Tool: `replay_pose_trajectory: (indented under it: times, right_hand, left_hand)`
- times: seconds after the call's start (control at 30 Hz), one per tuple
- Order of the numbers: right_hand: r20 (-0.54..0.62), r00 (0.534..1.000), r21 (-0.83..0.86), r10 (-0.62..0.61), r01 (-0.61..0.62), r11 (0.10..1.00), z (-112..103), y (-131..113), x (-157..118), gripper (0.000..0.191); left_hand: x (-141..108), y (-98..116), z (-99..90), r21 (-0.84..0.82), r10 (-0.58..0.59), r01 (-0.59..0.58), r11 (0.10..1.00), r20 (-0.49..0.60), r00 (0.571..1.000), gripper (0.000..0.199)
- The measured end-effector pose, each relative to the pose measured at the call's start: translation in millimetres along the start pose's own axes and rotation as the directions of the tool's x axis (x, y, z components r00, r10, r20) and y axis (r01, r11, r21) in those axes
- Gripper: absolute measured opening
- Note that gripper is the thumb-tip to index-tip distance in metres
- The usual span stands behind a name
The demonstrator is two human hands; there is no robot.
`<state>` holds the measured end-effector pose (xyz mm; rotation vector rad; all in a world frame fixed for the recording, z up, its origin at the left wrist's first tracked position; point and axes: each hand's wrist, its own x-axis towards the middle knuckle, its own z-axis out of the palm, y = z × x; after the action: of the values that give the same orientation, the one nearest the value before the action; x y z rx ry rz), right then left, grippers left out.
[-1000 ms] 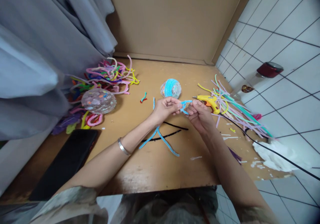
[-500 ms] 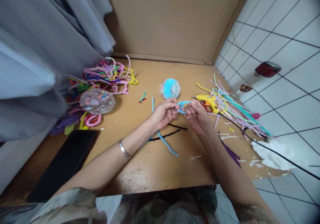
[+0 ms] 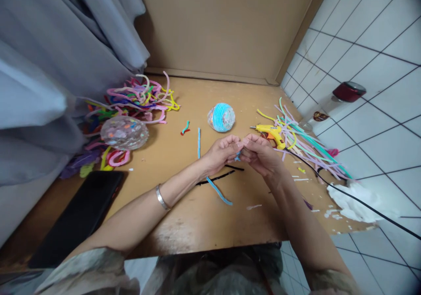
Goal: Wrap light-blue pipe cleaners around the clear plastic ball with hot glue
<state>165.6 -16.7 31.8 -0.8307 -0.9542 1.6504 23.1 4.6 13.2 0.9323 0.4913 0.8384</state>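
My left hand and my right hand meet above the middle of the table, fingertips pinched together. Between them they grip a short blue pipe cleaner; the fingers hide most of it, and only a bit shows below. Just beyond my hands lies a clear ball wrapped in blue pipe cleaner. Under my left wrist, longer blue pipe cleaners and black pipe cleaners rest on the tabletop. A yellow glue gun lies right behind my right hand.
On the left are a heap of coloured pipe cleaners, another speckled clear ball and a black phone. To the right lie straight pipe cleaners, white tissue, the gun's cord and a red-lidded jar.
My fingertips have come closer together. The blue pipe cleaner loop, visible between them before, is now mostly hidden and hangs lower.
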Motion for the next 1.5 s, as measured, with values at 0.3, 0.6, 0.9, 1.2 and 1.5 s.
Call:
replay_pose_trajectory:
  times: [0.3, 0.6, 0.9, 1.2, 1.5]
  right_hand:
    - [-0.029, 0.995, 0.060, -0.094, 0.095, 0.994, -5, 1, 5, 0.038]
    - [0.016, 0.998, 0.055, -0.053, 0.052, 0.997, -8, 1, 6, 0.043]
    - [-0.095, 0.987, 0.009, -0.128, 0.129, 0.992, -2, -1, 0, 0.033]
    - [-0.018, 0.983, -0.378, -0.184, 0.164, 0.911, -13, -2, -3, 0.024]
    - [-0.064, 0.923, -0.579, -0.380, 0.276, 0.767, -3, 11, -2, 0.022]
  left_hand:
    - [3, 4, -18.0, 0.014, -0.010, 0.010, 1.000, -0.037, 0.999, 0.040]
    - [7, -5, -23.4, 0.362, 0.185, -0.180, 0.914, 0.021, 0.982, 0.041]
    - [5, 6, -18.4, 0.141, 0.217, -0.199, 0.970, -0.129, 0.968, 0.042]
    - [-2, 5, -22.3, 0.622, 0.534, -0.326, 0.712, -0.179, 0.826, 0.016]
    - [-7, 9, -17.8, 0.750, 0.714, -0.451, 0.484, -0.041, 0.699, 0.018]
